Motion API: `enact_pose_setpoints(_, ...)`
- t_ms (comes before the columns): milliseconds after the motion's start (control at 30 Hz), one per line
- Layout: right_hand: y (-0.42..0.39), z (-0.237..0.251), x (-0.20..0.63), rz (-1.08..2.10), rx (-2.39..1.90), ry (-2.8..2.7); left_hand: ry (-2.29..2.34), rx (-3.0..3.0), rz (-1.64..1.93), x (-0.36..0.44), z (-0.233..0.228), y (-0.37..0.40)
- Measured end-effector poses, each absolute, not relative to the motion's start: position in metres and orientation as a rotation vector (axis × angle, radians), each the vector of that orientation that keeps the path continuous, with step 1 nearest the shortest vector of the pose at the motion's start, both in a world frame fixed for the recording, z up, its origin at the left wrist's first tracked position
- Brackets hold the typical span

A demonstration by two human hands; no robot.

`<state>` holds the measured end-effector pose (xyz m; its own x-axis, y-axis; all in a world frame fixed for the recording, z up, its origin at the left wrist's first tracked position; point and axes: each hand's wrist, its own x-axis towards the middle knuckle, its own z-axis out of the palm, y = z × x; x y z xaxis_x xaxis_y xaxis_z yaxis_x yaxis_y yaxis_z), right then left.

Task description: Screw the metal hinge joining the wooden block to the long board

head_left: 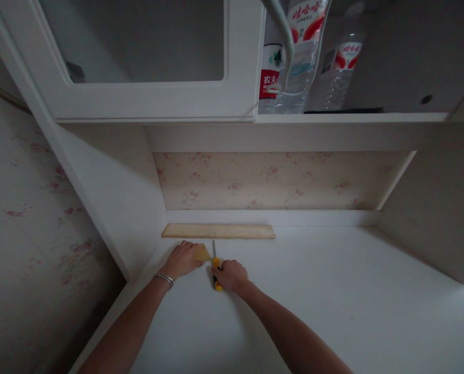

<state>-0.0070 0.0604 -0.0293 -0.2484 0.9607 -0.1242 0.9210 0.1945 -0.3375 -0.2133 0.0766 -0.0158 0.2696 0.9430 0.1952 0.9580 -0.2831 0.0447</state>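
Observation:
On the white desk top [313,291], my left hand [182,259] presses down on a small tan piece of wood [202,253]; a bracelet is on that wrist. My right hand [232,275] grips the yellow and black handle of a small knife [215,259]. Its blade points away from me and lies right beside the right edge of the small piece. A long flat wooden strip [218,231] lies just beyond both hands, along the back of the desk.
A white cabinet door [146,98] hangs overhead at the left. The open shelf [352,118] above right holds several plastic water bottles [302,57]. Floral wallpaper [278,182] backs the desk; white side panels close it in left and right.

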Motion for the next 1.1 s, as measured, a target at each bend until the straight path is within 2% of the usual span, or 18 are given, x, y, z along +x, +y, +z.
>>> enact_pose_setpoints(367,0.071,-0.034,-0.022,0.583,-1.801,-2.257,-1.935,-2.535,-0.405,-0.211,-0.032,0.108)
enact_pose_setpoints(567,0.070,-0.032,-0.014,0.673,-1.677,-2.184,-1.951,-2.395,-1.132,-0.184,-0.040,0.056)
enact_pose_setpoints(800,0.027,-0.045,0.023,0.813,-1.401,-2.056,-1.963,-2.501,-1.875,-0.094,-0.039,-0.033)
enact_pose_setpoints(933,0.001,-0.055,0.048,1.000,-1.178,-1.658,-2.045,-2.399,-2.091,-0.045,-0.049,-0.036)
enact_pose_setpoints(1100,-0.024,-0.064,0.070,1.195,-1.121,-1.257,-2.084,-2.277,-2.257,-0.010,-0.055,-0.028)
